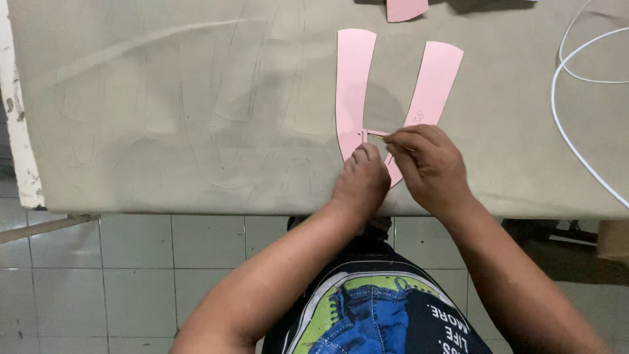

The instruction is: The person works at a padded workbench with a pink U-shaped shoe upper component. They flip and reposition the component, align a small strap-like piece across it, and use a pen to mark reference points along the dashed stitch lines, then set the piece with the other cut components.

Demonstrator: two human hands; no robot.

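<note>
Head view: left hand [362, 180] presses down a pink U-shaped piece [354, 92] (on the tan table [164, 118]); right hand [426, 164] pinches a thin pink strip [377, 134].

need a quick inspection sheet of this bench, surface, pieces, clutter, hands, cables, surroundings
surface: grey-beige table cover, creased and scuffed
job's things: U-shaped pink piece lying flat; thin pink strip at its inner edge
clutter: another pink piece at the far edge, cut off by the frame
hands: left hand presses the pink piece down; right hand pinches the strip in its fingers
cables: white cable looped along the right side
surroundings: tiled floor below; chipped white edge at left
</note>
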